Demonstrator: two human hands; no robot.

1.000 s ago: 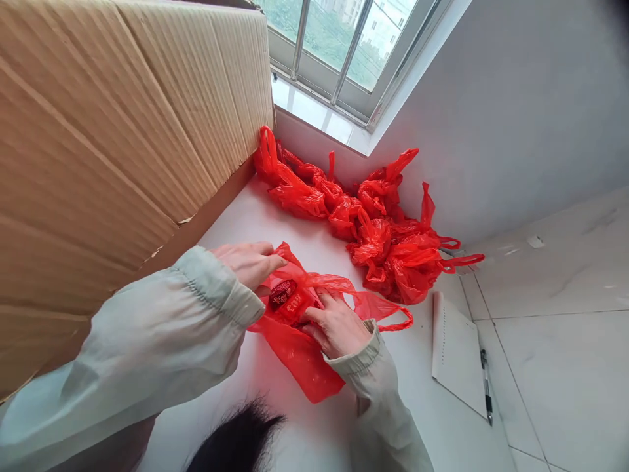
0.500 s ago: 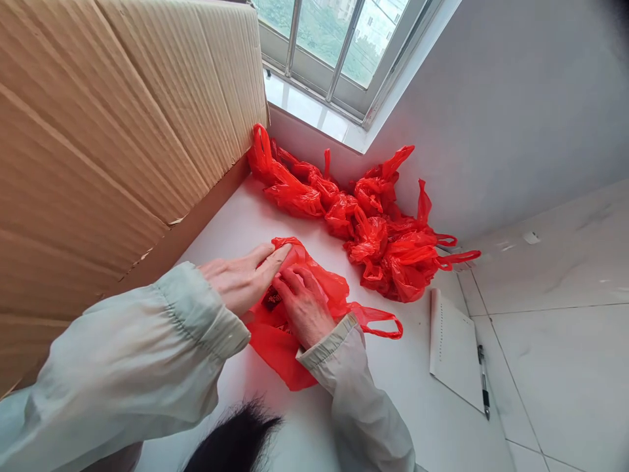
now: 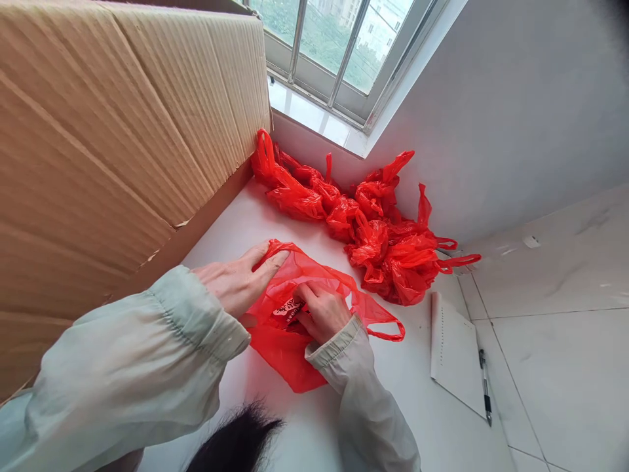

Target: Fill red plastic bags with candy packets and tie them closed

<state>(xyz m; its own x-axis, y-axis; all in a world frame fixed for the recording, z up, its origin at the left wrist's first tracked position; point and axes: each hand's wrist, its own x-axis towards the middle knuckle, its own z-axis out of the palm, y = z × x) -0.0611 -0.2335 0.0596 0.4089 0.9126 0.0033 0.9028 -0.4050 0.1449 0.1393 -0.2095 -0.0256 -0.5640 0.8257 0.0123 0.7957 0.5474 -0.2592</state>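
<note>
A red plastic bag [image 3: 299, 367] lies with its mouth spread on the white surface. My left hand [image 3: 238, 278] is closed on the bag's left edge, thumb and fingers pinching the film. Inside the bag's mouth is my right hand [image 3: 322, 311], its fingers curled down at a dark packet with white print [image 3: 287, 309]. The right fingertips are partly hidden, but they are closed against the packet. One looped handle of the bag sticks out to the right of my right wrist.
Several knotted red bags [image 3: 368, 239] are piled along the wall below the window. A large cardboard box [image 3: 122, 131] stands at the left. On the right lie a white notebook [image 3: 457, 354] and a black pen [image 3: 485, 387]. Dark hair [image 3: 236, 439] shows at the bottom.
The bag's mouth has opened wider, showing more of the dark packet. My right hand has shifted right and its fingers have curled in. My left hand stays at the bag's edge.
</note>
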